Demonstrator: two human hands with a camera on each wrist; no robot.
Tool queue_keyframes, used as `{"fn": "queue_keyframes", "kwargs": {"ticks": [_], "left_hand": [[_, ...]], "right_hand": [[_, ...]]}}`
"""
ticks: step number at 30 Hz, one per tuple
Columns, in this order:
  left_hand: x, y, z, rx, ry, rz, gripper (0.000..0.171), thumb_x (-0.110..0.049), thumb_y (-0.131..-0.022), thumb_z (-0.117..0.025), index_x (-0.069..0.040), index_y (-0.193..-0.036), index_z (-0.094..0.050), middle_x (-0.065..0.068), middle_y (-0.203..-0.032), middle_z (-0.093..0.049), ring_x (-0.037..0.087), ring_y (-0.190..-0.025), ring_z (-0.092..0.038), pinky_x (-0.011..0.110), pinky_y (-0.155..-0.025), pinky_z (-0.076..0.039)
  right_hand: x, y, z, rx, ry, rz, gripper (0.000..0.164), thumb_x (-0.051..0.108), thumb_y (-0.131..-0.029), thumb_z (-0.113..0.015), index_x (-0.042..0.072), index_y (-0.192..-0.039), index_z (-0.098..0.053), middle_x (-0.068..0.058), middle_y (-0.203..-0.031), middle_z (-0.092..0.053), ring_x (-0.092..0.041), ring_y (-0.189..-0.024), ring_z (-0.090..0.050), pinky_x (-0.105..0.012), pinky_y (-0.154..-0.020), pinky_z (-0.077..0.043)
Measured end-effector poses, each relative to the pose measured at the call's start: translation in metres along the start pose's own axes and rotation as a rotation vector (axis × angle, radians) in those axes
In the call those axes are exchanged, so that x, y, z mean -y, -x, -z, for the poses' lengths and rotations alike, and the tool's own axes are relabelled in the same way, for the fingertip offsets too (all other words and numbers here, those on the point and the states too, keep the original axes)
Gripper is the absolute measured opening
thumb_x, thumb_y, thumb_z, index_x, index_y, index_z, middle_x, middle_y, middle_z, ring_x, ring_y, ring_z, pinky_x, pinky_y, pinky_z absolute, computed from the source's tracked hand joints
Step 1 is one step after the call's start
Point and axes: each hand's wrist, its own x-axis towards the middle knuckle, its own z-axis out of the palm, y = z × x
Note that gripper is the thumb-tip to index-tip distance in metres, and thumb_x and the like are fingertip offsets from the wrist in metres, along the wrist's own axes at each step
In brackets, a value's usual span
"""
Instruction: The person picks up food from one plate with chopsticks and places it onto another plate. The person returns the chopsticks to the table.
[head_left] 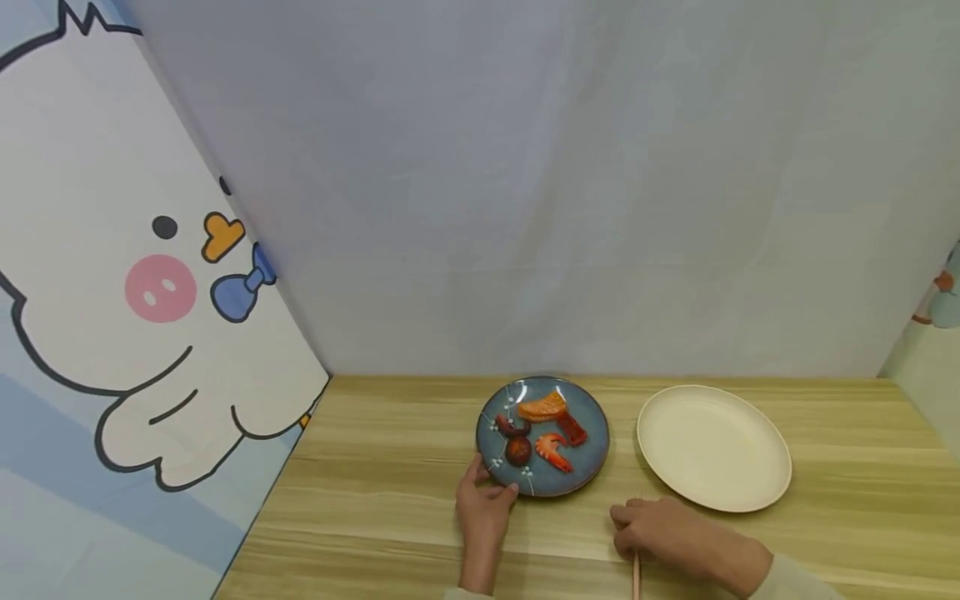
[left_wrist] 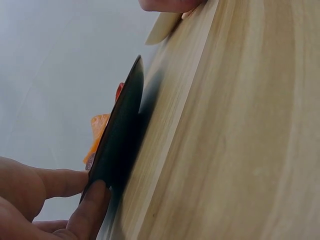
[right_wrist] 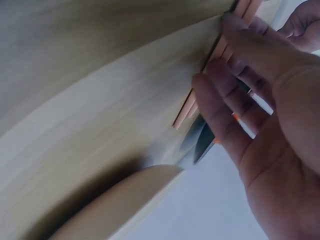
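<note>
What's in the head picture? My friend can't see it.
A left hand holds the edge of a blue plate of food on a wooden table, while the right hand grips chopsticks. A cream plate sits to the right.

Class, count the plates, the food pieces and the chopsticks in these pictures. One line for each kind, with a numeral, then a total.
Plates: 2 (blue plate, cream plate)
Food pieces: 5 (orange slice, dark red piece, curved dark piece, round brown piece, shrimp)
Chopsticks: 2
Total: 9
</note>
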Motion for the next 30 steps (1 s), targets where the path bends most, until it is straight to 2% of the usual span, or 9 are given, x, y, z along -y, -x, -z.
{"fn": "queue_keyframes", "kwargs": {"ticks": [4, 9, 15, 18, 24, 30], "left_hand": [[0.000, 0.000, 0.000, -0.001, -0.002, 0.000, 0.076, 0.016, -0.076, -0.080, 0.023, -0.143, -0.047, 0.029, -0.113, -0.062, 0.023, -0.078, -0.069, 0.018, -0.058, -0.056], [0.000, 0.001, -0.001, -0.001, -0.003, -0.004, 0.076, 0.016, -0.075, -0.080, 0.023, -0.143, -0.047, 0.028, -0.112, -0.062, 0.023, -0.078, -0.068, 0.019, -0.057, -0.056], [0.001, 0.001, 0.000, -0.007, 0.007, -0.006, 0.076, 0.017, -0.075, -0.080, 0.023, -0.143, -0.047, 0.028, -0.112, -0.062, 0.023, -0.076, -0.069, 0.018, -0.056, -0.055], [0.001, 0.000, 0.000, -0.007, 0.011, -0.005, 0.076, 0.017, -0.075, -0.080, 0.023, -0.143, -0.047, 0.028, -0.111, -0.062, 0.022, -0.075, -0.069, 0.018, -0.056, -0.056], [0.000, 0.000, 0.000, -0.007, -0.001, -0.007, 0.075, 0.017, -0.075, -0.080, 0.024, -0.142, -0.047, 0.028, -0.112, -0.062, 0.024, -0.076, -0.070, 0.019, -0.057, -0.056], [-0.001, 0.000, -0.002, -0.012, 0.009, 0.011, 0.076, 0.018, -0.075, -0.080, 0.023, -0.143, -0.047, 0.028, -0.113, -0.061, 0.021, -0.075, -0.069, 0.020, -0.056, -0.057]], "right_hand": [[-0.003, 0.004, 0.001, -0.033, -0.052, 0.028, 0.022, 0.035, -0.076, -0.084, 0.033, -0.073, -0.062, 0.017, -0.082, -0.041, 0.004, -0.074, -0.043, -0.005, -0.054, -0.027], [-0.001, 0.009, 0.001, -0.080, -0.100, 0.053, 0.023, 0.025, -0.084, -0.081, 0.031, -0.077, -0.061, 0.018, -0.084, -0.045, 0.006, -0.077, -0.042, 0.000, -0.063, -0.026], [0.003, 0.013, 0.002, -0.142, -0.238, 0.025, 0.025, 0.020, -0.091, -0.079, 0.027, -0.083, -0.057, 0.018, -0.080, -0.048, 0.010, -0.079, -0.039, 0.005, -0.069, -0.024], [0.005, 0.016, 0.001, -0.193, -0.331, 0.006, 0.025, 0.015, -0.092, -0.079, 0.026, -0.087, -0.057, 0.016, -0.080, -0.050, 0.011, -0.079, -0.040, 0.006, -0.070, -0.028], [0.004, 0.019, -0.005, -0.255, -0.445, -0.019, 0.021, 0.010, -0.093, -0.076, 0.027, -0.098, -0.063, 0.015, -0.086, -0.057, 0.008, -0.081, -0.048, 0.002, -0.072, -0.038], [0.010, 0.021, -0.014, -0.395, -0.570, -0.070, 0.034, -0.003, -0.087, -0.079, 0.022, -0.107, -0.066, 0.011, -0.091, -0.063, 0.004, -0.078, -0.056, -0.003, -0.066, -0.048]]}}
